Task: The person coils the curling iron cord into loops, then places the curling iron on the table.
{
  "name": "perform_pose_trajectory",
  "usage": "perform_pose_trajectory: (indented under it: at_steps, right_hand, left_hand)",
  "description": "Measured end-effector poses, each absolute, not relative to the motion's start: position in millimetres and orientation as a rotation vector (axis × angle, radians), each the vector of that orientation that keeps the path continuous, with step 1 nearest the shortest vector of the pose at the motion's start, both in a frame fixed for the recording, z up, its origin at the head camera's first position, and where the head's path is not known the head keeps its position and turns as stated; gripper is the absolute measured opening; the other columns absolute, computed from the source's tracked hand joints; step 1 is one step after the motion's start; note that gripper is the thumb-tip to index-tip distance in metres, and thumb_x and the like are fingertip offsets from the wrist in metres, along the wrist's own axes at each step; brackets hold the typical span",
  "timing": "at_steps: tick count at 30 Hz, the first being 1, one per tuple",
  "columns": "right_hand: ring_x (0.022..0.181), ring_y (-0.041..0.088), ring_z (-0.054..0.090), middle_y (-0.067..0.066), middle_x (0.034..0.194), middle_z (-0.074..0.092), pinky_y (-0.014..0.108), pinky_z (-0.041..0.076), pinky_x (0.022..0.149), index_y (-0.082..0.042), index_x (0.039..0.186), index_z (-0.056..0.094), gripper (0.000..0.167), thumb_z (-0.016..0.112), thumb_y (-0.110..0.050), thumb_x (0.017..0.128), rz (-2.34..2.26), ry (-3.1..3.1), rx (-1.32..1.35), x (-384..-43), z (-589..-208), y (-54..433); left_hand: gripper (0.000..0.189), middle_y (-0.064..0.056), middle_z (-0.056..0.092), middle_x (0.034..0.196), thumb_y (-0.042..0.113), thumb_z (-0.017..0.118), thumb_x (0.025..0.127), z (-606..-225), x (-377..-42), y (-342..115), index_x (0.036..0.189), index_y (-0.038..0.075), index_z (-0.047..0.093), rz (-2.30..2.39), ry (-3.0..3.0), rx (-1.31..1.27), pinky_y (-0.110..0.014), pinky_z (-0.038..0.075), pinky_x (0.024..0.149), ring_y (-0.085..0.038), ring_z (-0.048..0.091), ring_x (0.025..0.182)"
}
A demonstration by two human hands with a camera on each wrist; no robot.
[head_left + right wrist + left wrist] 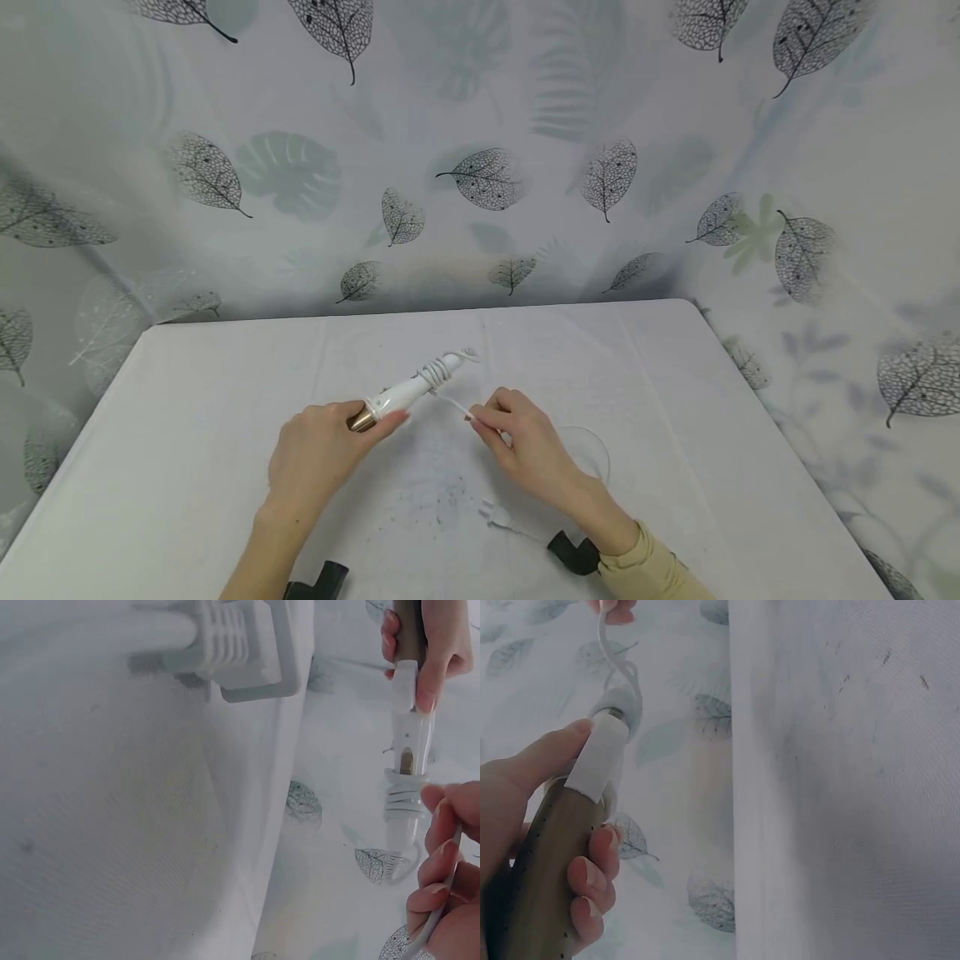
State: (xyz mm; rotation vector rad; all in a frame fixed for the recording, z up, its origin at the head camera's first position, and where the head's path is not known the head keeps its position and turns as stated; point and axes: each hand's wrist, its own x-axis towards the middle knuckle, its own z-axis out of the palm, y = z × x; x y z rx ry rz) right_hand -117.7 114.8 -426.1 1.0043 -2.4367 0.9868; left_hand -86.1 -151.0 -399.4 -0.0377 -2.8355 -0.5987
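Observation:
A curling iron [401, 397] with a white handle and a brownish-gold barrel [551, 862] is held above the white table, its handle pointing away to the upper right. My left hand [311, 454] grips it round the barrel, the thumb lying along the white part. White cord is wound in several turns [405, 799] about the handle. To the right, my right hand [534, 450] pinches the loose stretch of cord [452, 404] between thumb and fingers. The cord's free end trails past the right wrist to a white plug [495, 514].
The white tabletop [187, 467] carries dark smudges [450, 500] near its middle. Behind and beside it hangs a leaf-patterned curtain [450, 225]. Black wrist camera mounts show at the left forearm [322, 581] and the right forearm [573, 554].

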Motion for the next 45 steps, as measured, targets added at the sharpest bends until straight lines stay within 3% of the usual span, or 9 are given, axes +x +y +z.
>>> perform_pose_trajectory:
  at_steps: [5, 8, 13, 21, 31, 45]
  right_hand:
    - [0.075, 0.006, 0.043, -0.008, 0.084, 0.052, 0.017, 0.037, 0.065, -0.013, 0.1, 0.075, 0.008, 0.07, -0.01, 0.093, 0.96, -2.393, 1.095, -120.1, -424.8, 117.8]
    - [0.075, 0.007, 0.043, -0.008, 0.084, 0.053, 0.017, 0.036, 0.065, -0.012, 0.1, 0.075, 0.009, 0.07, -0.009, 0.093, 0.948, -2.344, 1.152, -122.6, -423.4, 119.7]
    - [0.074, 0.009, 0.041, -0.006, 0.086, 0.054, 0.018, 0.035, 0.066, -0.011, 0.1, 0.075, 0.01, 0.071, -0.007, 0.092, 0.943, -2.282, 1.197, -126.2, -422.8, 121.6]
    - [0.077, 0.01, 0.042, -0.006, 0.089, 0.057, 0.018, 0.035, 0.068, -0.009, 0.097, 0.074, 0.008, 0.071, -0.006, 0.091, 0.969, -2.272, 1.213, -126.0, -420.5, 122.6]
    - [0.079, 0.008, 0.045, -0.006, 0.091, 0.057, 0.014, 0.038, 0.068, -0.012, 0.094, 0.073, 0.006, 0.07, -0.007, 0.092, 0.979, -2.275, 1.26, -125.5, -418.1, 124.9]
    - [0.073, 0.004, 0.048, -0.008, 0.084, 0.056, 0.025, 0.045, 0.06, -0.01, 0.093, 0.075, 0.007, 0.075, -0.006, 0.088, 1.23, -2.454, 1.233, -127.9, -410.4, 134.6]
  left_hand:
    - [0.056, 0.006, 0.04, 0.053, 0.075, 0.064, 0.079, -399.8, -86.2, -149.5, 0.074, 0.02, 0.068, -0.69, -2.941, 0.001, -0.028, 0.028, 0.044, -0.011, 0.035, 0.048]
    - [0.055, 0.007, 0.043, 0.053, 0.075, 0.066, 0.078, -400.6, -86.5, -147.9, 0.076, 0.02, 0.07, -0.709, -2.971, -0.018, -0.028, 0.029, 0.045, -0.011, 0.038, 0.048]
    - [0.052, 0.008, 0.042, 0.053, 0.071, 0.068, 0.079, -401.1, -86.2, -145.2, 0.067, 0.021, 0.063, -0.668, -2.994, -0.13, -0.026, 0.029, 0.047, -0.009, 0.038, 0.05]
    - [0.06, 0.013, 0.022, 0.055, 0.067, 0.071, 0.079, -403.6, -85.3, -144.8, 0.058, 0.024, 0.035, -0.545, -2.96, -0.377, -0.021, 0.019, 0.047, -0.002, 0.023, 0.05]
    - [0.06, 0.015, 0.017, 0.058, 0.067, 0.071, 0.079, -408.9, -86.0, -142.9, 0.059, 0.025, 0.033, -0.513, -2.981, -0.633, -0.019, 0.016, 0.05, 0.001, 0.018, 0.052]
    - [0.061, 0.017, 0.017, 0.054, 0.064, 0.075, 0.078, -412.9, -85.0, -139.7, 0.059, 0.024, 0.032, -0.374, -2.723, -0.95, -0.016, 0.013, 0.049, 0.004, 0.014, 0.05]
